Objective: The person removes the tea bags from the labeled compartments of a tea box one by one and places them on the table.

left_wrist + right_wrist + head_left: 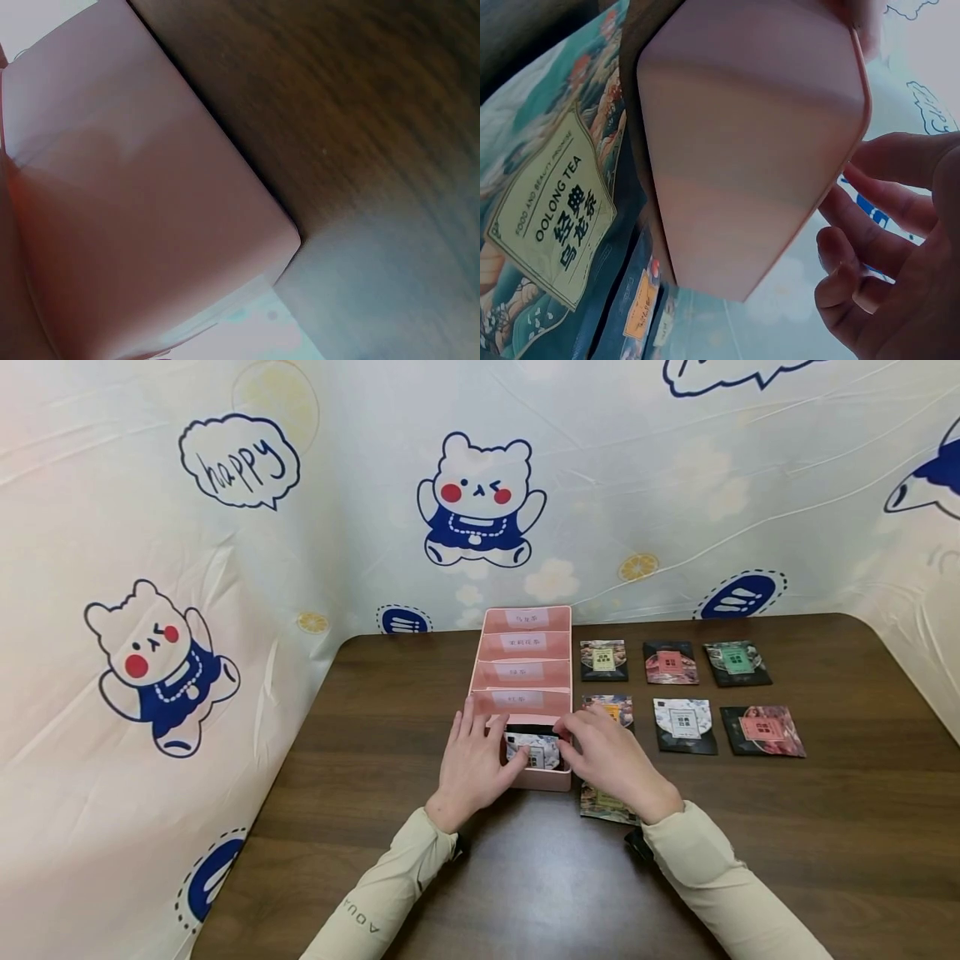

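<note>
A long pink box [542, 782] with labelled dividers stands on the table. In its nearest compartment is a black-and-white tea packet [542, 748], upright, its lower part hidden by the front wall. My left hand [474, 762] lies over the box's left rim, with the thumb in front of the packet and the index finger at its upper left; the two hold that side. Opposite, my right hand [611, 762] reaches over the right rim and pinches the packet's right side with thumb and index finger. In the right wrist view, the box wall hides those fingertips.
Right of the box lie several flat tea packets, among them a white one [684, 727], a red one [763, 731] and a green one [737, 663]. An oolong tea packet [551, 217] lies close beside the box, partly under my right arm. A patterned cloth [600, 485] hangs behind the table.
</note>
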`<state>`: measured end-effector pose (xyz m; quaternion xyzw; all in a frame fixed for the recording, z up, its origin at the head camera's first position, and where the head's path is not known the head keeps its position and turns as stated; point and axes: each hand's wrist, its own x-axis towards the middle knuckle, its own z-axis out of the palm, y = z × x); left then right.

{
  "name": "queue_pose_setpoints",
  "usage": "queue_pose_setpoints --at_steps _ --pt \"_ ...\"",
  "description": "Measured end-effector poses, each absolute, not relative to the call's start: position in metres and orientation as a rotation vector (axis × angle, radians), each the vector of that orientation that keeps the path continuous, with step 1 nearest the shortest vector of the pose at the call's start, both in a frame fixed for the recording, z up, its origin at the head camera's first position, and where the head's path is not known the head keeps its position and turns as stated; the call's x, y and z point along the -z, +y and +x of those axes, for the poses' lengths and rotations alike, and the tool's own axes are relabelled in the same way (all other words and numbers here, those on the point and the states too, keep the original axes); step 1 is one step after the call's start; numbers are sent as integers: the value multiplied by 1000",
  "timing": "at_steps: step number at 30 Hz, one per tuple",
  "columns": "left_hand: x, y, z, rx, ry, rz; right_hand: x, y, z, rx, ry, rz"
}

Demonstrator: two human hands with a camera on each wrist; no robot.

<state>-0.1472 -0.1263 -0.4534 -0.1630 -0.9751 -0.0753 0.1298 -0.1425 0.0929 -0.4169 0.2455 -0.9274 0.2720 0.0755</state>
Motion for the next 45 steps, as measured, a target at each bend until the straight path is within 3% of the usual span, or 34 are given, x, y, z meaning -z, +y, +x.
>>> queue_pose_setpoints --at_steps 45 --pt "456 -128 -149 211 -2830 -477 428 83 -139 -837 -2814 767"
